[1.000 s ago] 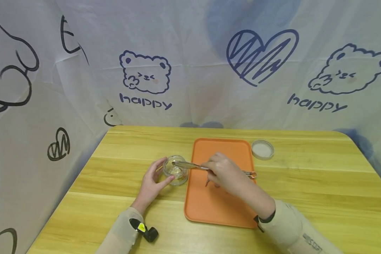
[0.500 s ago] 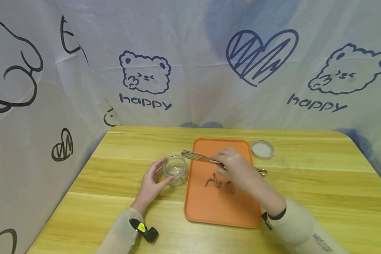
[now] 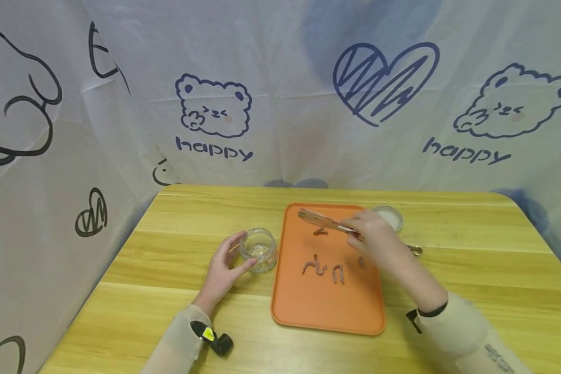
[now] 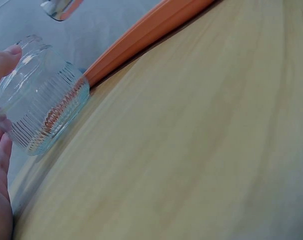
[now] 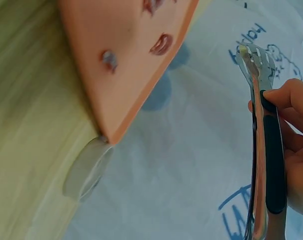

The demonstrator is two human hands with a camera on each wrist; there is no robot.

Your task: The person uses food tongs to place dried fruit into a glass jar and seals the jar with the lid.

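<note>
My left hand (image 3: 225, 272) curls its fingers and thumb around a clear glass jar (image 3: 258, 251), standing uncapped on the table to the left of the orange tray (image 3: 327, 311). Ribbed walls show on the jar (image 4: 41, 100) in the left wrist view. Metal tongs (image 3: 322, 220) with dark grip pads are held in my right hand (image 3: 378, 239), raised over the tray's far part. Nothing shows between the tong tips (image 5: 256, 57) in the right wrist view. Several reddish-brown, worm-like pieces (image 3: 338, 274) lie scattered on the tray, one (image 3: 320, 231) just below the tongs.
A round lid (image 3: 389, 216) lies beside the tray's far right corner, partly behind my right hand. The wooden table (image 3: 472, 270) ends at a white printed curtain (image 3: 299, 130) behind and at the sides.
My right hand has carried the tongs from over the jar's mouth rightward to above the tray, uncovering more of the worm-like pieces. The left hand and jar have stayed in place.
</note>
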